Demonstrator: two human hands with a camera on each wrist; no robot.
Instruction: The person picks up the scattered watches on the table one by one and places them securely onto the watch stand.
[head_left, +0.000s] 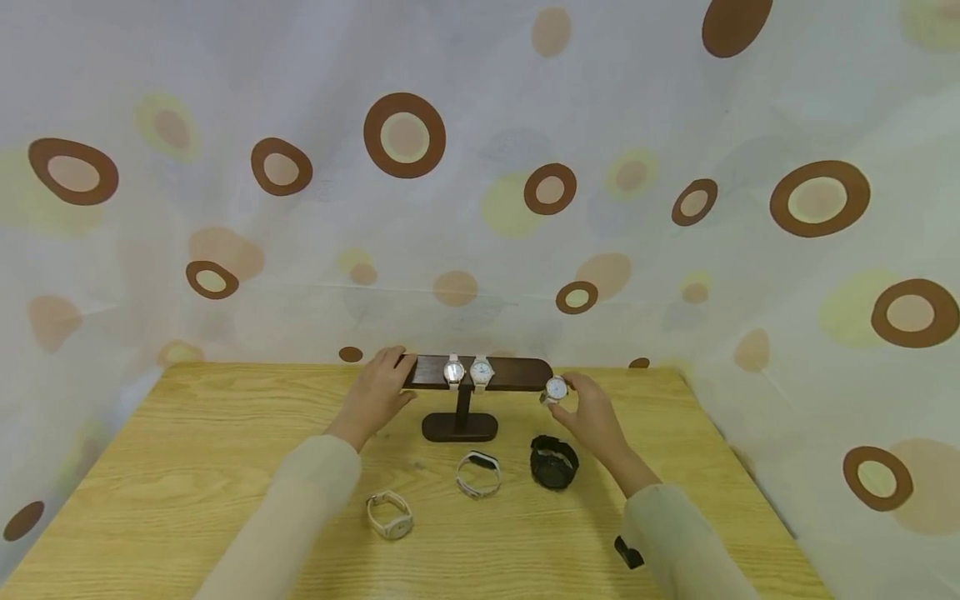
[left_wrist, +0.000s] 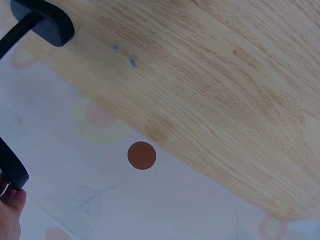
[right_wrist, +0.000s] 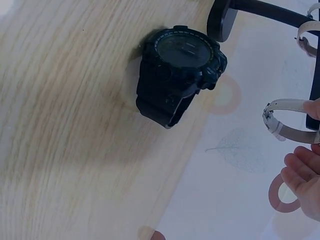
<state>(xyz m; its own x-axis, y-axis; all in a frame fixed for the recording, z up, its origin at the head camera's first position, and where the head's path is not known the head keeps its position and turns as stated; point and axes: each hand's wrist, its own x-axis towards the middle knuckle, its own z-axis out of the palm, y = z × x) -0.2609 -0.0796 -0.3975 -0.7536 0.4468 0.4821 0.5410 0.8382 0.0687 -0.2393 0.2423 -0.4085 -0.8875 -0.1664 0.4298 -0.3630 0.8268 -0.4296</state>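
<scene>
A dark wooden watch stand [head_left: 517, 373] is upright near the back of the table, with two pale-strapped wristwatches [head_left: 482, 372] around the middle of its bar. My left hand [head_left: 377, 392] holds the bar's left end, fingers over the top and thumb below; the left wrist view catches only a few fingertips [left_wrist: 17, 200] at that end. At the opposite end, my right hand [head_left: 596, 421] pinches a white wristwatch [head_left: 556, 388], its dial facing me. Its looped strap [right_wrist: 287, 105] shows in the right wrist view, close to the bar's tip.
In front of the stand lie a chunky black watch [head_left: 553, 463], a white fitness band [head_left: 478, 475] with a dark screen, and a cream watch [head_left: 391, 517]. A small black object [head_left: 628, 552] is partly under my right sleeve. Patterned cloth [head_left: 480, 250] hangs behind the wooden table [head_left: 225, 467].
</scene>
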